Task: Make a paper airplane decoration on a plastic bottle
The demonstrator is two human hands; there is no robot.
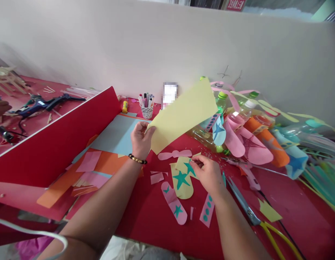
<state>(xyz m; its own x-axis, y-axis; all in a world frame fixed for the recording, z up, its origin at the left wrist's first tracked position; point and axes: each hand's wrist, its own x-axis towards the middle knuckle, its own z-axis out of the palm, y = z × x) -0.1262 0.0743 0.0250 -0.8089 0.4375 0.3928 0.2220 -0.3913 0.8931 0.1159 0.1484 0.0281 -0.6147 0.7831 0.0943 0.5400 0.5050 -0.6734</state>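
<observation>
My left hand (142, 139) pinches one end of a large pale yellow paper sheet (187, 112), which is raised and slants up to the right. My right hand (207, 173) is closed, thumb and fingertips on a small yellow paper piece (183, 164) bearing a green star. Partly beneath that piece lies a rounded yellow paper cutout (185, 189) with another green star. Around them are a pink bow-shaped strip (175, 154), a pink rounded strip (175, 206) with green shapes and a pink strip with green dots (207, 213).
Scissors (248, 207) with yellow handles and a pink glue gun (250, 175) lie at right. Bottles with paper fins (237, 130) crowd the back right. Coloured paper (107, 162) lies left, beside an upright red board (61, 137). A pen cup (146, 110) stands behind.
</observation>
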